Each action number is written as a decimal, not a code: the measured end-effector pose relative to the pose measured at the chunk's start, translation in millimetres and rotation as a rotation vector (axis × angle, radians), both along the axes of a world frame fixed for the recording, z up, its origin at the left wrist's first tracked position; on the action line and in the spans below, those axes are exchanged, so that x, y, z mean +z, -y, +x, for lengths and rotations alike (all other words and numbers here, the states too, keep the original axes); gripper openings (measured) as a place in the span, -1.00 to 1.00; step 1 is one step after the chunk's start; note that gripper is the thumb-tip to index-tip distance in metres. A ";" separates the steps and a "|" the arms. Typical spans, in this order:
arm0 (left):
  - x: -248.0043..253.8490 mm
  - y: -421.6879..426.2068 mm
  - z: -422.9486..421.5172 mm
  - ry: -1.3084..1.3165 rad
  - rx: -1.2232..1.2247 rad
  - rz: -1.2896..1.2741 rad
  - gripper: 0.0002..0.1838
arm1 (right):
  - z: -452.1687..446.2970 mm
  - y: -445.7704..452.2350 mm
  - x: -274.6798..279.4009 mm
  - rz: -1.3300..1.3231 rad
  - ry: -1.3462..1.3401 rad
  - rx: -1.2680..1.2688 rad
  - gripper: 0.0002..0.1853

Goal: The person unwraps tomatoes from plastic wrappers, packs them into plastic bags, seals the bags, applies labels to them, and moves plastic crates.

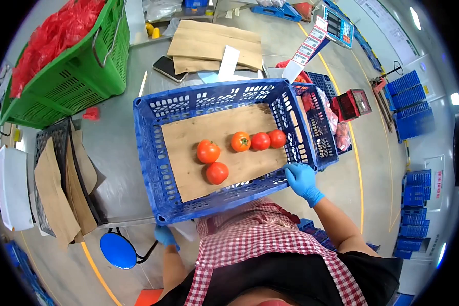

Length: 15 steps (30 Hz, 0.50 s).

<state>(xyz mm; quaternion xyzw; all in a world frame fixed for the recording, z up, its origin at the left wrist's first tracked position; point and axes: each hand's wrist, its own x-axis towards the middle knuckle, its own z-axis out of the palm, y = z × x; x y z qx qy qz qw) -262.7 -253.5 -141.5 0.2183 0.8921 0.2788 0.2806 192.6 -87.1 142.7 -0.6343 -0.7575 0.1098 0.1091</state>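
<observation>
A blue plastic crate (147, 168) stands tilted toward me at the table's front edge. Brown paper (188, 137) lines its floor. On the paper lie several red tomatoes: one tomato (218, 173) nearest me, another tomato (208, 151) touching it, and a row to the right that includes an orange-red tomato (240, 142). My right hand (302, 181), in a blue glove, grips the crate's near rim by the right corner. My left hand (166, 236), gloved too, is just below the near left corner; its fingers are mostly hidden there.
A green crate (81, 76) of red plastic bags stands at the back left. Brown sheets (56, 188) lean at the left. Cardboard (214, 43) and a phone (169, 68) lie behind the crate. Below are a blue stool (118, 250) and, to the right, another blue crate (324, 132).
</observation>
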 end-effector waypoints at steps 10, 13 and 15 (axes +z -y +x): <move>136.5 59.0 46.8 -0.274 0.000 0.058 -0.64 | 13.2 2.2 -11.8 0.055 -0.249 0.018 -0.83; 310.3 -5.7 93.4 -0.422 0.346 0.468 -0.69 | -12.1 -8.4 9.1 -0.097 -0.608 0.099 -0.57; 323.7 -14.6 73.6 -0.276 0.345 0.646 -0.76 | -40.1 -20.2 48.5 -0.301 -0.823 0.363 -0.36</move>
